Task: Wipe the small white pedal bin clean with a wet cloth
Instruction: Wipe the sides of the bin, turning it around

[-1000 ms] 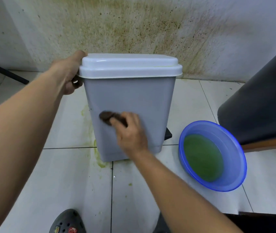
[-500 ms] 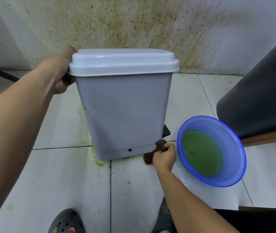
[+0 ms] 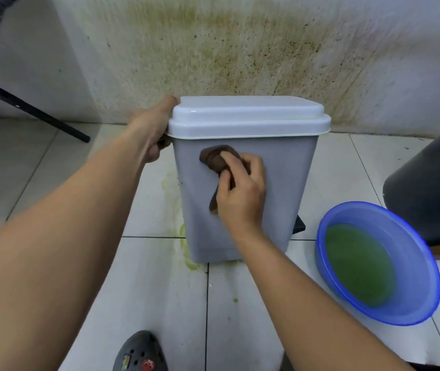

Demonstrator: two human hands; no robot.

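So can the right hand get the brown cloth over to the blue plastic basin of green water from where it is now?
Probably yes. The right hand presses the brown cloth on the grey bin's front, and the blue plastic basin sits open on the floor just to its right, nothing between.

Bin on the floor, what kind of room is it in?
Probably a utility or back corner of a home. The bin stands on white floor tiles against a stained wall, with a blue basin of green water beside it.
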